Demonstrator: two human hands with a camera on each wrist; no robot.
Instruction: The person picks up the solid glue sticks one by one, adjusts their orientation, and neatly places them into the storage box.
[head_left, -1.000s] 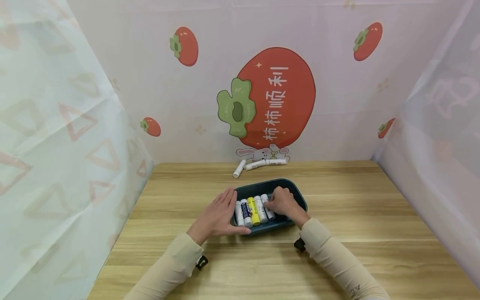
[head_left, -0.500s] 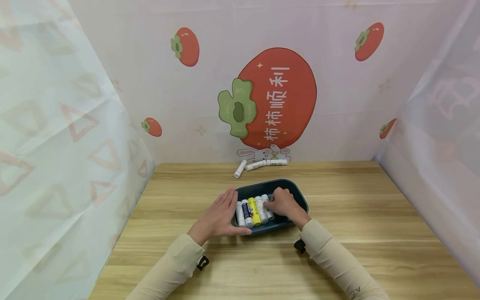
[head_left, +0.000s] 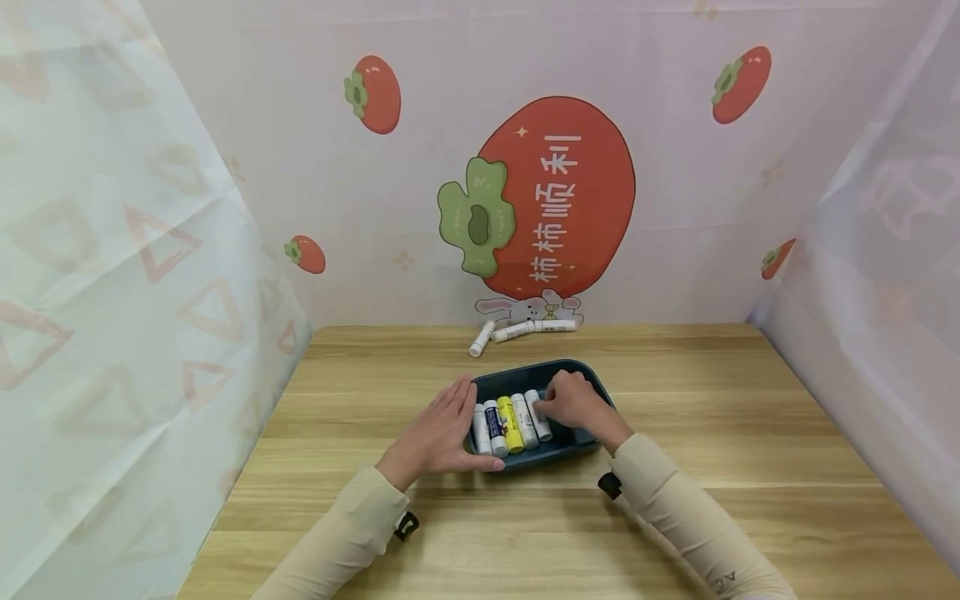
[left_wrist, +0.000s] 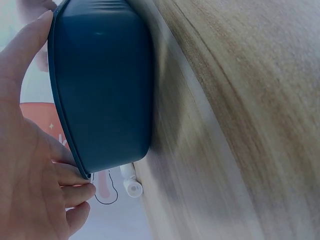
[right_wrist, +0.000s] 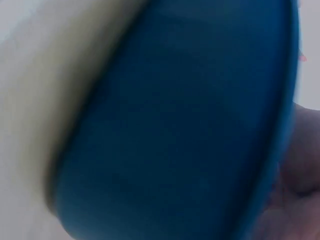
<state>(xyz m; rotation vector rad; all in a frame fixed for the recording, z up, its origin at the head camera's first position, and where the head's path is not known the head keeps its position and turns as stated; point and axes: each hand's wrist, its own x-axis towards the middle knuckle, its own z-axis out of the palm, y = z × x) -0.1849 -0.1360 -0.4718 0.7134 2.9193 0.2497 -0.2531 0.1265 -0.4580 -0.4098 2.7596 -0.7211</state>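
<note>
A dark blue tray (head_left: 573,440) (left_wrist: 102,90) (right_wrist: 175,125) stands in front of the body, several capped tubes side by side in its left part: white, dark blue (head_left: 494,427), yellow (head_left: 511,425) and white ones. My left hand (head_left: 438,429) (left_wrist: 32,165) spans its left end with extended fingers, thumb at the front rim. Inside the tray my right hand (head_left: 581,407) (right_wrist: 302,170) curls its fingers down and pinches the rightmost white tube (head_left: 543,428), its fingertips partly hidden. The right wrist view is blurred and shows mostly the tray's outer wall.
Three white tubes (head_left: 482,339) (head_left: 513,332) (head_left: 555,326) lie at the back edge of the wooden table (head_left: 675,467); one end of a white tube (left_wrist: 133,187) shows beyond the tray in the left wrist view. Patterned sheets hang behind and at both sides.
My right wrist and forearm have shifted slightly to the right, while the fingers remain at the rightmost tube. The left hand, tray and tubes show no clear movement.
</note>
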